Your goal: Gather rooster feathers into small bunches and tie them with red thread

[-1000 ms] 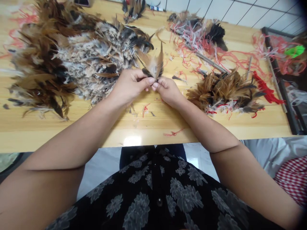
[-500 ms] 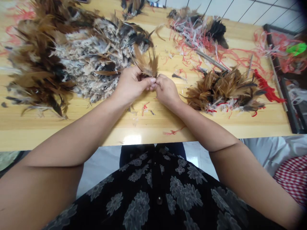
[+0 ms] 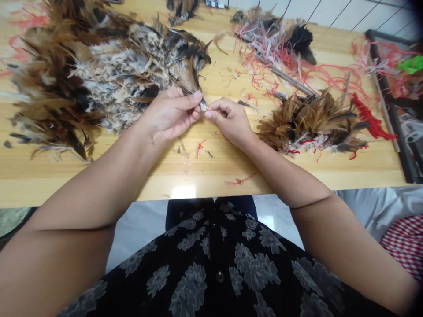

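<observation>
Between thumb and fingers, my left hand [image 3: 175,109] pinches a small bunch of brown and dark feathers [image 3: 190,81], its tips pointing up and its pale base to the lower right. My right hand [image 3: 228,116] is closed in a pinch at that base; whether it grips the quills or a thread is too small to tell. Left of my hands lies a large heap of brown, black and pale fluffy feathers [image 3: 112,79]. To the right rests a smaller pile of brown feathers [image 3: 307,121] with red ties at its lower edge.
Pink and white strings [image 3: 264,39] lie at the back beside black feathers [image 3: 301,42] and a thin rod [image 3: 287,77]. Red strands [image 3: 372,119] sit near a dark-framed tray [image 3: 390,110] on the right. Feather scraps and string bits dot the wooden table [image 3: 205,176].
The feather bunch has tilted left, exposing its pale base. My left hand has turned with its palm more upward, and my right fingers have shifted to the base.
</observation>
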A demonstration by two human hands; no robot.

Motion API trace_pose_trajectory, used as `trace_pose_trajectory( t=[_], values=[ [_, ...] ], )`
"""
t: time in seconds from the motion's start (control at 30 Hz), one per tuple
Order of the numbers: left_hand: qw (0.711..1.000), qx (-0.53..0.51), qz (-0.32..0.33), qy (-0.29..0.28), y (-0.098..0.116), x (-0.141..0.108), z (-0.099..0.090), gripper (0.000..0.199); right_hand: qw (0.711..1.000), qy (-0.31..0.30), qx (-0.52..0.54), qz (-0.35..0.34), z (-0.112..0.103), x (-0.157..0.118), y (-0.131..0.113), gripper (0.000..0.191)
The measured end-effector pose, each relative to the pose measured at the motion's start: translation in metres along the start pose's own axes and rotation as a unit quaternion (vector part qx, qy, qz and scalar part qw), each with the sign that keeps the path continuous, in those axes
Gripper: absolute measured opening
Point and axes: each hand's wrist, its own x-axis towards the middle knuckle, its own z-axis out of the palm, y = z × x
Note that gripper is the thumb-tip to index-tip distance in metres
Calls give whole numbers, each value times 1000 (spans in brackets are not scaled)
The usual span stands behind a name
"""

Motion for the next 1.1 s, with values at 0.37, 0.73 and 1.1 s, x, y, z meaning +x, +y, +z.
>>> trace_pose_trajectory(
  t=[0.37, 0.73, 1.1],
  values=[
    [999, -24, -23, -23, 5, -5, 11, 45, 999, -18, -32, -8, 2, -2, -3, 38],
    [994, -69, -81, 4, 32, -24, 36, 53, 997, -59, 39, -36, 0, 2, 6, 57],
    [997, -6, 14, -74, 14, -12, 10, 56, 988, -73, 135, 3, -3, 2, -4, 57]
  ],
)
